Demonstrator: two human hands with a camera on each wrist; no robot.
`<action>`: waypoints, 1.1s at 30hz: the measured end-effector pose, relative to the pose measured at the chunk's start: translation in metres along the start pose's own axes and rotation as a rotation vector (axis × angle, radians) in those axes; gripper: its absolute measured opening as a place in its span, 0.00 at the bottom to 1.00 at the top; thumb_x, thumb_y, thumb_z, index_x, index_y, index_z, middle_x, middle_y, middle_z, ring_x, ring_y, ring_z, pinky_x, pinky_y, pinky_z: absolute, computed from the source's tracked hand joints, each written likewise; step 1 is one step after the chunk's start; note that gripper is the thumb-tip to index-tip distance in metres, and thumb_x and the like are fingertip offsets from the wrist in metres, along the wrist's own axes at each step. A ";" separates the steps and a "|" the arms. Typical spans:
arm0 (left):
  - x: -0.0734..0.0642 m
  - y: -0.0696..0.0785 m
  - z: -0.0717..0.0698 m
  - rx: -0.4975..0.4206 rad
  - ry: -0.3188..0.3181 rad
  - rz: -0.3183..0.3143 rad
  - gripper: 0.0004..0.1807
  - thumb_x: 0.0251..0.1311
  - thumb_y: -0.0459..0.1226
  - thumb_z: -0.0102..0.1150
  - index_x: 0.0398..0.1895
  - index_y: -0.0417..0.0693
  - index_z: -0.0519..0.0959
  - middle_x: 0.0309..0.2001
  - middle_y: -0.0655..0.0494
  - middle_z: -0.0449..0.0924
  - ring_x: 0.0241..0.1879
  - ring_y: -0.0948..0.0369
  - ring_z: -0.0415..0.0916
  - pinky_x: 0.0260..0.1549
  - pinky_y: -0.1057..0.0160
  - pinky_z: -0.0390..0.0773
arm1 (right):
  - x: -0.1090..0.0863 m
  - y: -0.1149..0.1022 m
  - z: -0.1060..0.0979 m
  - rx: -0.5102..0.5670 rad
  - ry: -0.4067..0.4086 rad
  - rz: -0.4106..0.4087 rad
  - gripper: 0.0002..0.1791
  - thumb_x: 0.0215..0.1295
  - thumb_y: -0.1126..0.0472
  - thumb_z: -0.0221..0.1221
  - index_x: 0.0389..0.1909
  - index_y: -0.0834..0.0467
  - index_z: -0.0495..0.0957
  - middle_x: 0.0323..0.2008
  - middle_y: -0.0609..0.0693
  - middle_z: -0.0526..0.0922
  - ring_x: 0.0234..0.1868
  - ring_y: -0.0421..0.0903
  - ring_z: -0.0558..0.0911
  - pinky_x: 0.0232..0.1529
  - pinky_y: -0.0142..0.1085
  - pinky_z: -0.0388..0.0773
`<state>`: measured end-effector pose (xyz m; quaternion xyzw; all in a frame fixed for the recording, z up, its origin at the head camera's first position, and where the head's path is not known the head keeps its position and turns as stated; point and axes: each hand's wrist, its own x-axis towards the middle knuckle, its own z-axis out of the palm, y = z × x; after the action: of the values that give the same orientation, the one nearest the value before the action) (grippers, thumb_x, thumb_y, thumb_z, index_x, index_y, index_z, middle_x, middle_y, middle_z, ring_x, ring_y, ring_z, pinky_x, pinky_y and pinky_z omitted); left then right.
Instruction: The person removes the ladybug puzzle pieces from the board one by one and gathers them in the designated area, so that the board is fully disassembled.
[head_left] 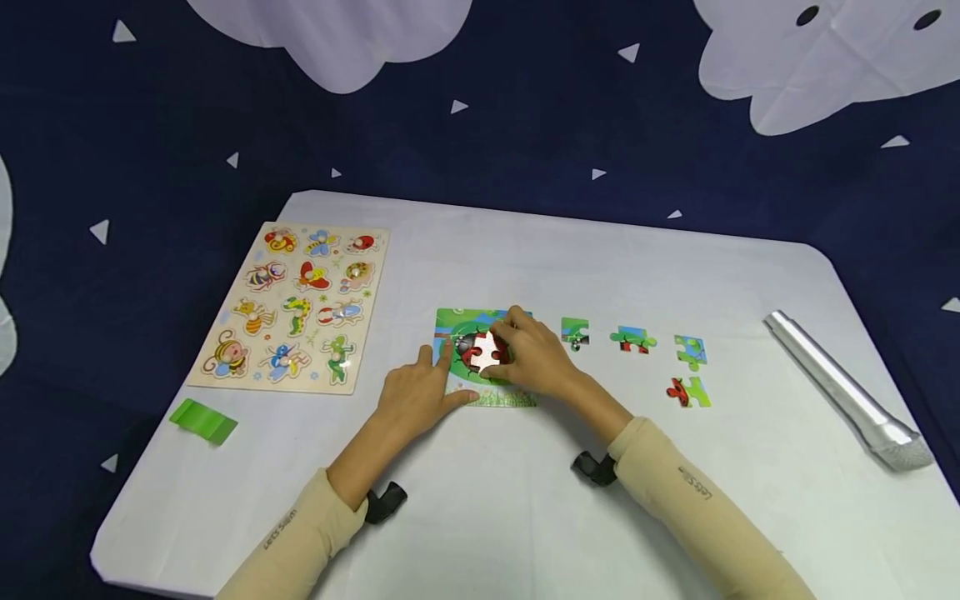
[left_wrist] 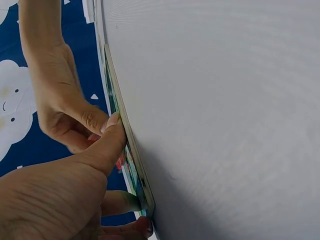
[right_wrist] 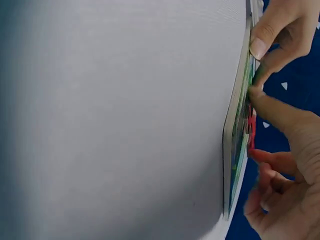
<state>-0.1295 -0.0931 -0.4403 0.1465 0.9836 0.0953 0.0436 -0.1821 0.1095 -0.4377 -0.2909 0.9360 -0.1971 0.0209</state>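
A small ladybug jigsaw puzzle [head_left: 510, 399] lies in its thin tray on the white table, with a pale gap in the ladybug's body. My left hand [head_left: 412, 396] rests at its left side, the thumb on the near edge and the index finger along the left. Over the right part of the picture, my right hand [head_left: 542, 354] pinches a red puzzle piece [right_wrist: 251, 131] between thumb and index finger. That piece touches the puzzle, and the fingers partly hide it. Loose pieces lie to the right: one green [head_left: 575, 332], one with red [head_left: 632, 338].
Two more loose pieces, a blue-green one [head_left: 691, 352] and a red-spotted one [head_left: 688, 392], lie farther right. A wooden insect peg board [head_left: 255, 385] is at the left, with a green strip [head_left: 204, 421] in front. A silver microphone-shaped object [head_left: 843, 387] lies along the right side.
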 end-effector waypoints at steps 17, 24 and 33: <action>-0.001 0.000 0.001 -0.013 0.014 0.012 0.49 0.57 0.65 0.60 0.72 0.40 0.65 0.50 0.36 0.76 0.17 0.56 0.70 0.16 0.60 0.71 | -0.007 0.005 -0.009 0.045 -0.051 0.026 0.43 0.51 0.43 0.73 0.62 0.65 0.76 0.46 0.52 0.73 0.38 0.46 0.73 0.41 0.40 0.74; -0.001 -0.001 0.002 -0.031 0.004 0.000 0.50 0.56 0.65 0.61 0.73 0.40 0.65 0.49 0.37 0.76 0.17 0.57 0.69 0.14 0.60 0.69 | -0.034 0.028 -0.025 0.082 -0.038 -0.008 0.40 0.50 0.46 0.75 0.61 0.64 0.78 0.43 0.50 0.72 0.39 0.45 0.71 0.40 0.40 0.71; 0.000 -0.001 0.001 -0.043 -0.005 -0.005 0.50 0.56 0.65 0.61 0.73 0.40 0.65 0.51 0.36 0.76 0.18 0.56 0.70 0.16 0.59 0.71 | -0.079 0.063 -0.046 0.140 -0.049 0.053 0.41 0.49 0.50 0.76 0.62 0.65 0.76 0.42 0.49 0.71 0.40 0.46 0.70 0.39 0.38 0.66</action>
<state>-0.1291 -0.0935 -0.4416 0.1432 0.9816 0.1160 0.0495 -0.1576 0.2167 -0.4247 -0.2685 0.9265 -0.2543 0.0694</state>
